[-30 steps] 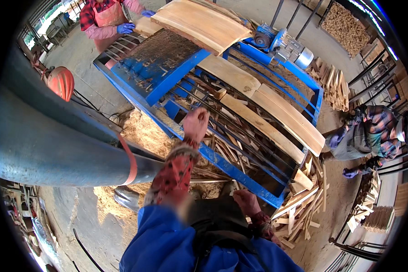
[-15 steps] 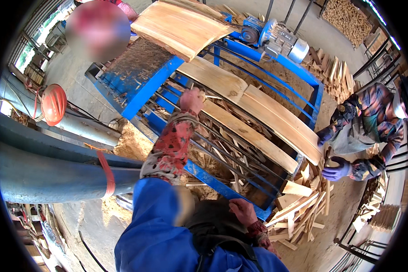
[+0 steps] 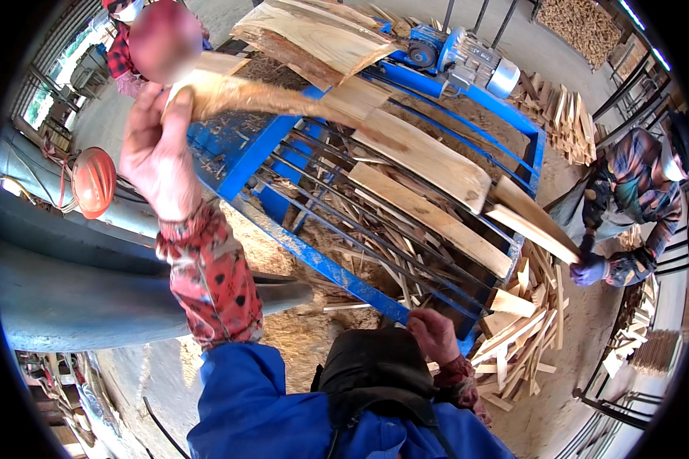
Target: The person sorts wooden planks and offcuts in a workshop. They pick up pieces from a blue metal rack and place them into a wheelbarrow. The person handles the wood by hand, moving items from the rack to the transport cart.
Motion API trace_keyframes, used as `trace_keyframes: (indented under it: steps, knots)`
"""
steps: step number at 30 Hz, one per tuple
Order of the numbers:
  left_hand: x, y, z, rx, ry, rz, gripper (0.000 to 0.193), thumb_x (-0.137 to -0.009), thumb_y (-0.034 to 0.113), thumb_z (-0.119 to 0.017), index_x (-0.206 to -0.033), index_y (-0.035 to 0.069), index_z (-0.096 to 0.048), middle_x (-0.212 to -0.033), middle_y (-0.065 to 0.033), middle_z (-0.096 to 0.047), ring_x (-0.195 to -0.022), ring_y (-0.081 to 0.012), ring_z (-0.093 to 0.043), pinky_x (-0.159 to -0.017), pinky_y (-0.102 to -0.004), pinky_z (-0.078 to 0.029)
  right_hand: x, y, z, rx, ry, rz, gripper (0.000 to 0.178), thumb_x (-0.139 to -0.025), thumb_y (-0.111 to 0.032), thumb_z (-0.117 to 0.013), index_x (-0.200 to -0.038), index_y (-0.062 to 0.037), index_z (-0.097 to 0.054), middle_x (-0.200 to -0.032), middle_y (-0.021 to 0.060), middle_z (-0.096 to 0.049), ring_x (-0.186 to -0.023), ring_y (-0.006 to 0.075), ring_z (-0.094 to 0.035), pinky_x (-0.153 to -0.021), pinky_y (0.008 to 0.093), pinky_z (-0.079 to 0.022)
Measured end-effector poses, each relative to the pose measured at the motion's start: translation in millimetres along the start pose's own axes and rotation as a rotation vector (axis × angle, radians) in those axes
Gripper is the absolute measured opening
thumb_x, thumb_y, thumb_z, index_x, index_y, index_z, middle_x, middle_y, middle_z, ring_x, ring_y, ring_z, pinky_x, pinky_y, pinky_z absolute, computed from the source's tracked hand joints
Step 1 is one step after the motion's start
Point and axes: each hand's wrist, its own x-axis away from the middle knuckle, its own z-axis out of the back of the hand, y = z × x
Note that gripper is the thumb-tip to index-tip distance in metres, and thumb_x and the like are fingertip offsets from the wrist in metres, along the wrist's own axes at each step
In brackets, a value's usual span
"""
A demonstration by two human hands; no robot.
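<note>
My left hand (image 3: 161, 145) is raised at the upper left, thumb and fingers closed on the end of a long bark-edged wood strip (image 3: 260, 98). From there the strip slants across the blue roller frame (image 3: 329, 286) toward the boards. My right hand (image 3: 434, 336) is by the frame's near edge with its fingers curled in, and no object shows in it. Beyond it, a narrow board (image 3: 429, 219) rests on the dark bars. Farther back lies a wider board (image 3: 429, 161).
A co-worker (image 3: 639, 199) at the right grips the end of a board (image 3: 536, 229). Another person (image 3: 119, 57) stands at the far left. A motor (image 3: 478, 65) sits on the frame's far side. Offcuts (image 3: 513, 329) lie heaped beside the frame. An orange helmet (image 3: 93, 182) hangs at left.
My left hand has risen from the bars toward the upper left and now holds the wood strip. The co-worker at right has taken hold of a board. My right hand has shifted slightly.
</note>
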Motion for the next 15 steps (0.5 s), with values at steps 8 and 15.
trace_keyframes:
  steps: [8, 15]
  knots:
    - [103, -18, 69, -0.022, -0.157, 0.452, 0.033, -0.082, 0.003, -0.07, -0.115, -0.001, -0.066, -0.096, -0.0043, -0.067, -0.082, -0.0099, -0.059, -0.074, -0.0253, -0.051, -4, -147, -8, 0.305, 0.054, 0.49, 0.023, -0.082, -0.005, -0.071, -0.104, -0.0005, -0.064, -0.1, 0.0146, -0.063, -0.085, 0.0285, -0.065, -0.075, 0.0348, -0.053]
    - [220, -38, 97, 0.12, -0.129, 0.996, 0.022, -0.084, 0.005, -0.071, -0.105, 0.0, -0.067, -0.085, -0.0039, -0.069, -0.067, -0.0087, -0.06, -0.058, -0.0211, -0.046, -8, -101, -48, 0.375, -0.15, 0.34, 0.041, -0.081, -0.012, -0.076, -0.117, -0.0025, -0.061, -0.109, 0.0161, -0.062, -0.091, 0.0346, -0.066, -0.077, 0.0364, -0.055]
